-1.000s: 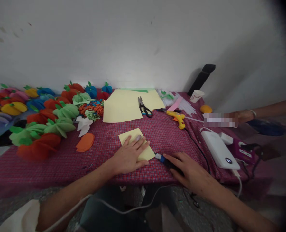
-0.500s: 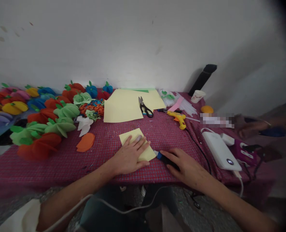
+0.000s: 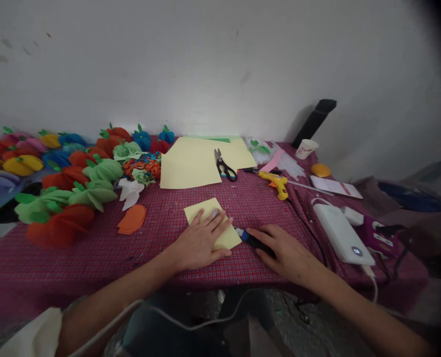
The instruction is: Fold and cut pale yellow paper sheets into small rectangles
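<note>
Head view: small yellow sheet [image 3: 228,239] near the counter's [image 3: 157,223] front edge, likely for reach
Left hand [image 3: 198,245]: fingers open, flat, likely pinning sheet
Right hand [image 3: 290,255]: fingers around cutter [image 3: 257,241], likely steadying it

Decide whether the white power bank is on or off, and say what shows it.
On: the round display on the white power bank is lit; a white cable runs from its near end.

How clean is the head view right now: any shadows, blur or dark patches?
Head view: dim light, wall brightest mid-width; soft shadow left of black post; top right corner blacked out; red-orange felt piece at front left and far right edge blurred; left hand and right hand fairly clear.
</note>
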`<state>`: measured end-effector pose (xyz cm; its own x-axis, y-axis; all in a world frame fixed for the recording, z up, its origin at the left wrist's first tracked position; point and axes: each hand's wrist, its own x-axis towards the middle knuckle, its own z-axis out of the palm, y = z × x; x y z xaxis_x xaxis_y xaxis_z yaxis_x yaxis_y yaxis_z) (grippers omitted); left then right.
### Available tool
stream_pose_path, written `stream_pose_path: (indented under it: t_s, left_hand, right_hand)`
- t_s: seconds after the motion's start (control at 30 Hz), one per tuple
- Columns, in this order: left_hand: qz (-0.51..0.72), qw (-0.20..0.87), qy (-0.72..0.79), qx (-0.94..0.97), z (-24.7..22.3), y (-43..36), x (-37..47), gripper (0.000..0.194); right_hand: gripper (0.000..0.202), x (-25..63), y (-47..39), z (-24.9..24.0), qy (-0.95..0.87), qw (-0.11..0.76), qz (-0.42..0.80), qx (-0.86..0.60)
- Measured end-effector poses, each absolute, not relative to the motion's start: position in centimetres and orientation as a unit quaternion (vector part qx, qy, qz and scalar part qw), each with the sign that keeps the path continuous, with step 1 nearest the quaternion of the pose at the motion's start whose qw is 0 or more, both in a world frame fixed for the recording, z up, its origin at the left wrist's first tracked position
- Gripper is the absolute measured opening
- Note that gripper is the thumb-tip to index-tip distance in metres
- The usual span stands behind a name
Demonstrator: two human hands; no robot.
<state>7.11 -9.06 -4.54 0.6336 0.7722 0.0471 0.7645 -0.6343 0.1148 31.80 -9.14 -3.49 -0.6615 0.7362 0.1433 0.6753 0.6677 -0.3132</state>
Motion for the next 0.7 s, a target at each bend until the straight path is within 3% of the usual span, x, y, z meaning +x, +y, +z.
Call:
stream_pose_path:
  t_s: [0.3,0.5,0.7]
  left_hand:
    - [0.05,0.043,0.426,0.902,-4.6,-9.0,7.1,0.072]
    - [0.088,0.005,0.483,0.871,-4.1,-7.0,6.7,0.052]
    - [0.059,0.01,0.476,0.878,-5.6,-5.8,6.4,0.059]
  right_hand:
    - [0.048,32.6,-8.9,-3.9,-0.899,0.135,0.112,-0.402]
    - [0.047,32.3,-9.0,-3.5,-0.899,0.117,0.109,-0.407]
    - [0.047,32.2,-8.9,-3.5,-0.899,0.125,0.11,-0.406]
